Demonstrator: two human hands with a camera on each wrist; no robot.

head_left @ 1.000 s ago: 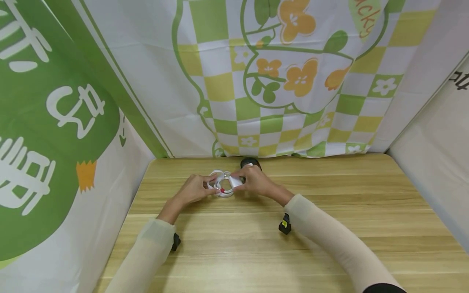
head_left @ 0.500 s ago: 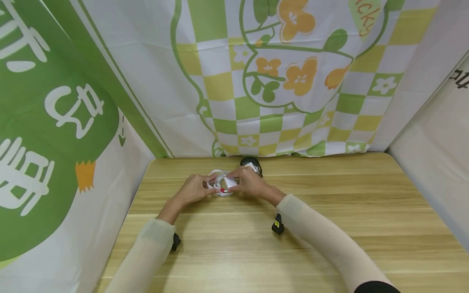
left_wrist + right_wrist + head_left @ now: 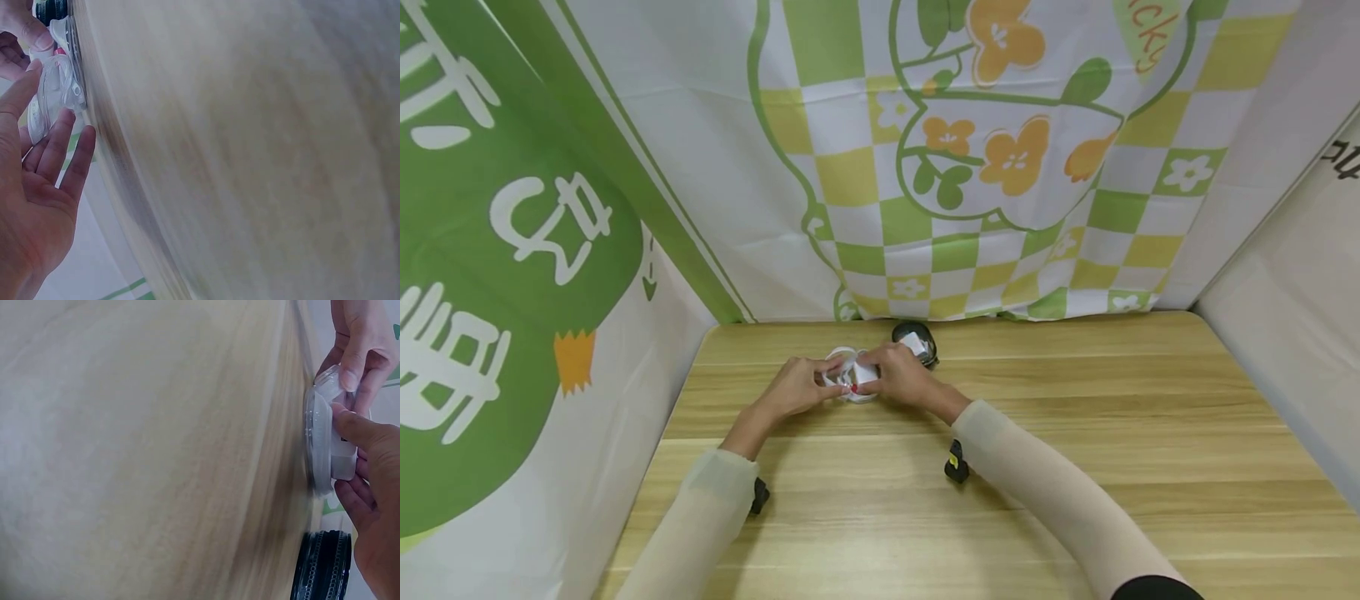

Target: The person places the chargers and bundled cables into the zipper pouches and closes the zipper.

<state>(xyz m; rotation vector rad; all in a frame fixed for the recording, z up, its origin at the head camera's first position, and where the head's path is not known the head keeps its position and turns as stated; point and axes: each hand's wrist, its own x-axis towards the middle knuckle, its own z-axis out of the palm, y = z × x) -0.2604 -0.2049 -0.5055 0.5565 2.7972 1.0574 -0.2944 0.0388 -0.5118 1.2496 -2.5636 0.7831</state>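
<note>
A round clear zip pouch [image 3: 859,398] with a white edge lies open at the back of the table, left of centre. My left hand [image 3: 796,387] grips its left side between thumb and fingers; in the left wrist view the clear plastic [image 3: 55,84] bulges between them. Over the pouch's right half, my right hand [image 3: 904,375] pinches a small white block [image 3: 867,372] with rounded edges. The right wrist view shows that block [image 3: 344,453] alongside the pouch wall [image 3: 320,437]. A small red piece [image 3: 853,388] shows inside the pouch.
Just behind my right hand stands a round black zip case [image 3: 929,355] with a white item [image 3: 913,342] in it. A patterned cloth [image 3: 955,250] hangs along the table's back edge. The wooden table [image 3: 1075,400] extends to the right and front.
My right hand has moved left with the white block, from the pouch's right edge to over its inside. More of the black case now shows. The left hand stays put.
</note>
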